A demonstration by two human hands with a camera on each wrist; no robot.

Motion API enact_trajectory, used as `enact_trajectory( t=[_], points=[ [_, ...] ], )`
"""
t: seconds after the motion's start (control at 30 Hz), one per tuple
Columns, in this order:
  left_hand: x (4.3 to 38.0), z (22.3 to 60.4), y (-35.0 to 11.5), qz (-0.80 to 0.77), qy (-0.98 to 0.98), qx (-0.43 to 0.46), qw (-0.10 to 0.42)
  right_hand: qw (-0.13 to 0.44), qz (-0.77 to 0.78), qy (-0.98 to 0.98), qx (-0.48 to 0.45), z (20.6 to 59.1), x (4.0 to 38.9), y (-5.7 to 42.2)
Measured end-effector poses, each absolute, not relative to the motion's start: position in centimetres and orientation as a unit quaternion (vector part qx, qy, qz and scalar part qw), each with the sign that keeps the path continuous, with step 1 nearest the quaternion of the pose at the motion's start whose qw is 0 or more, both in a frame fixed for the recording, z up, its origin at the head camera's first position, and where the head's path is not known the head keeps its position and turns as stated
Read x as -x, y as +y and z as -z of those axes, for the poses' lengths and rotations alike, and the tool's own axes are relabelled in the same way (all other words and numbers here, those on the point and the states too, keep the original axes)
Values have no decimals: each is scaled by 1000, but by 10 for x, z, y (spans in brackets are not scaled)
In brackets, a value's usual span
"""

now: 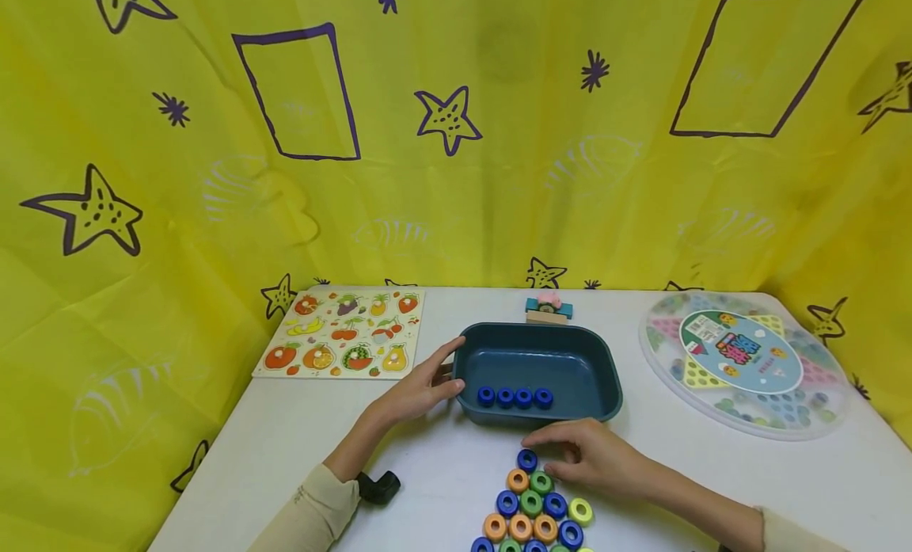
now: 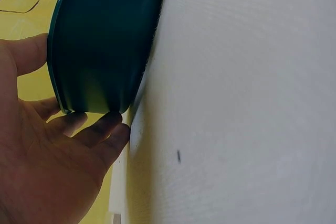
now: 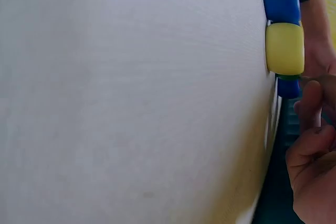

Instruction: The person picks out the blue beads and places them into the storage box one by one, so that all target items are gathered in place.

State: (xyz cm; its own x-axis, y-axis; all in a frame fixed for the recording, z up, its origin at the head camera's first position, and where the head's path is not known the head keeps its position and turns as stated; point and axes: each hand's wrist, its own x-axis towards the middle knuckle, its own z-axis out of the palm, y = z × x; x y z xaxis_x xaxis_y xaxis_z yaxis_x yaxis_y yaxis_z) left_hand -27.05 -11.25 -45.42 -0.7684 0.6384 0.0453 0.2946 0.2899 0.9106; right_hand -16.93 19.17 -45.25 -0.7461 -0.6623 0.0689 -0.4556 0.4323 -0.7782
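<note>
My left hand holds the left end of a dark teal plastic basin, thumb at the rim and fingertips against the outer wall in the left wrist view. Several blue rings lie in a row inside, along the near wall. Below the basin, my right hand reaches over the table, its index fingertip at the far edge of a single blue ring and the thumb a little to its right. That ring tops a triangle of orange, green, blue and yellow rings, cut off by the frame's bottom.
A fruit puzzle board lies at the back left. Behind the basin stands a small teal and pink item. To the right is a round clear case with a printed label. A yellow patterned curtain encloses the white table.
</note>
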Motion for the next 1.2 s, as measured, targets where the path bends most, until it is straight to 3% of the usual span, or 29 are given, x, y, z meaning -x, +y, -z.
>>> enact_trajectory(
  t=[0.5,1.2],
  points=[
    [266,441,-113,-517,779,-301,188,136,398,847,326,457,175,186],
    [271,455,-112,-519,782,-301,167,114,370,869,309,443,167,186]
  ],
)
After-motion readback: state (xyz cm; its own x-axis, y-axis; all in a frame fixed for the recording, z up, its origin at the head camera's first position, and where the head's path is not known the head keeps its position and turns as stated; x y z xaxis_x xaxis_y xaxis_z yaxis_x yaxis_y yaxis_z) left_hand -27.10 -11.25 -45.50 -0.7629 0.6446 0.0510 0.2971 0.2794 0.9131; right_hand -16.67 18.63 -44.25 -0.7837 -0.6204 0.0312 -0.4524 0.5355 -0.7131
